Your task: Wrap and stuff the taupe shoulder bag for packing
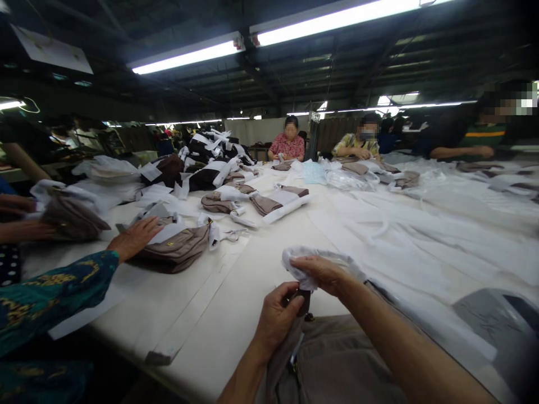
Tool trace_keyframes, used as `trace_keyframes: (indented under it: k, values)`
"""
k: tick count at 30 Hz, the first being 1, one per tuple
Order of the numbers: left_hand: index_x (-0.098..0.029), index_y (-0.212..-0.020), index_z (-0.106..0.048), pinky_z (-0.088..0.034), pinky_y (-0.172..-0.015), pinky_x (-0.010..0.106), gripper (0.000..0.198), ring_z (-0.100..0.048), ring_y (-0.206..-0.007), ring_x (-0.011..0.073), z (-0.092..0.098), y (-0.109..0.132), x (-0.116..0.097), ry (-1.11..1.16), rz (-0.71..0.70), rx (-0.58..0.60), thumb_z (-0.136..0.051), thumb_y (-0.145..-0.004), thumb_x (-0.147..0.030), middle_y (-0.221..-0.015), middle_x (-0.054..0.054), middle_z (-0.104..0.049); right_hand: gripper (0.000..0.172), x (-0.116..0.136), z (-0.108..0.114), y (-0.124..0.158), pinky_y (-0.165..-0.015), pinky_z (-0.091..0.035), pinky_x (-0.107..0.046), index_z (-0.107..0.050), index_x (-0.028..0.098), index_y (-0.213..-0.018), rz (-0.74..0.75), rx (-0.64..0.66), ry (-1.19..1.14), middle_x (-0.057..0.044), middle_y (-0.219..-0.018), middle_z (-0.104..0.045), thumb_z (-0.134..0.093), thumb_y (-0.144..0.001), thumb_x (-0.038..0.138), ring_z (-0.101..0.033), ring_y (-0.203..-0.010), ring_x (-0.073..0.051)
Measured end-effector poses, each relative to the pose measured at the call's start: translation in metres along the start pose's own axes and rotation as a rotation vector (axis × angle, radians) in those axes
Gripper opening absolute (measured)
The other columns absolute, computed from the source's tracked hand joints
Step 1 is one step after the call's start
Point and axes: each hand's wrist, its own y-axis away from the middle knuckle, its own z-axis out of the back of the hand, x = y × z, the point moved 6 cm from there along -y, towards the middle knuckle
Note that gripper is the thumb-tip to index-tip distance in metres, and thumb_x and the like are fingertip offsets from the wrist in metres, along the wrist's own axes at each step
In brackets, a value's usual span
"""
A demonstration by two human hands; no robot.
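Observation:
My left hand is closed on a small dark piece at the top of a taupe bag that lies at the near table edge in front of me. My right hand is closed on a crumpled wad of white wrapping paper just above that dark piece. The two hands nearly touch. What exactly the dark piece is I cannot make out.
A co-worker's hand in a teal patterned sleeve rests on another taupe bag to the left. Piles of wrapped bags and loose white paper cover the long white table. Several people sit at the far end.

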Motion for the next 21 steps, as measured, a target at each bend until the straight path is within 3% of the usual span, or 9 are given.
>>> trace_keyframes:
  k: [2, 7, 9, 14, 21]
  values:
    - [-0.012, -0.096, -0.059, -0.044, -0.07, 0.026, 0.023, -0.054, -0.077, 0.0148, 0.001, 0.001, 0.002, 0.025, 0.015, 0.001, -0.057, -0.079, -0.028, -0.087, 0.006, -0.062, 0.039, 0.004, -0.003, -0.006, -0.045, -0.031, -0.021, -0.056, 0.014, -0.067, 0.039, 0.008, -0.052, 0.003, -0.055, -0.049, -0.069, -0.058, 0.049, -0.04, -0.047, -0.008]
    - [-0.012, -0.087, -0.056, -0.041, -0.059, 0.022, 0.021, -0.049, -0.063, 0.0101, 0.007, -0.001, 0.014, 0.127, 0.062, -0.042, -0.059, -0.077, -0.03, -0.072, 0.001, -0.056, 0.038, -0.004, -0.003, 0.002, -0.045, -0.03, -0.02, -0.056, 0.016, -0.08, 0.104, -0.131, -0.101, 0.003, -0.061, -0.05, -0.06, -0.068, 0.052, -0.04, -0.05, -0.008]
    - [-0.012, -0.086, -0.056, -0.04, -0.059, 0.022, 0.021, -0.049, -0.061, 0.0094, 0.009, -0.001, 0.017, 0.162, 0.06, -0.072, -0.06, -0.076, -0.03, -0.071, 0.001, -0.055, 0.039, -0.01, -0.002, 0.01, -0.045, -0.032, -0.021, -0.057, 0.016, -0.084, 0.099, -0.173, -0.039, 0.001, -0.065, -0.053, -0.06, -0.069, 0.052, -0.042, -0.051, -0.009]
    - [-0.012, -0.082, -0.055, -0.041, -0.058, 0.022, 0.02, -0.05, -0.059, 0.0094, 0.011, 0.005, 0.021, 0.197, 0.048, -0.161, -0.061, -0.074, -0.029, -0.068, 0.001, -0.056, 0.031, -0.023, -0.01, 0.027, -0.05, -0.04, -0.024, -0.062, 0.017, -0.073, 0.08, -0.128, 0.184, 0.0, -0.06, -0.055, -0.064, -0.066, 0.047, -0.048, -0.056, -0.014]
    - [-0.013, -0.081, -0.06, -0.045, -0.063, 0.024, 0.012, -0.054, -0.065, 0.0128, 0.022, 0.012, 0.04, 0.07, 0.115, -0.37, -0.057, -0.072, -0.021, -0.071, 0.002, -0.06, 0.04, -0.068, -0.016, 0.024, -0.051, -0.041, -0.027, -0.064, 0.016, -0.082, -0.109, -0.172, 0.175, -0.005, -0.068, -0.06, -0.062, -0.067, 0.052, -0.053, -0.062, -0.018]
